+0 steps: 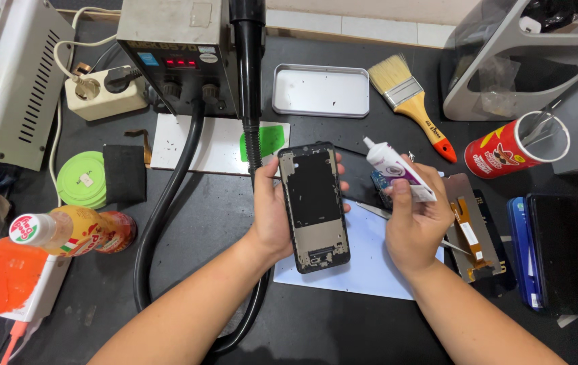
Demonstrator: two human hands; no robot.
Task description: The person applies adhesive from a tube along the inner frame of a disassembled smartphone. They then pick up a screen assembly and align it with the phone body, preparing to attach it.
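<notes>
Left hand (272, 220) gripping phone frame (313, 206), right hand (416, 226) gripping glue tube (397, 169)

A white glue tube (397, 170) with a purple-and-blue label sits pinched in the right hand's fingers (416, 203), nozzle up-left. Just right of those fingers lies a detached phone screen (473, 230), face down. Well beyond the fingertips, up-right, stands a red cylindrical snack can (505, 152). Far left of the left hand's fingers (270, 196), an orange drink bottle (73, 232) with a red-green label lies sideways; beyond them, a grey station's red display (181, 62) glows.
</notes>
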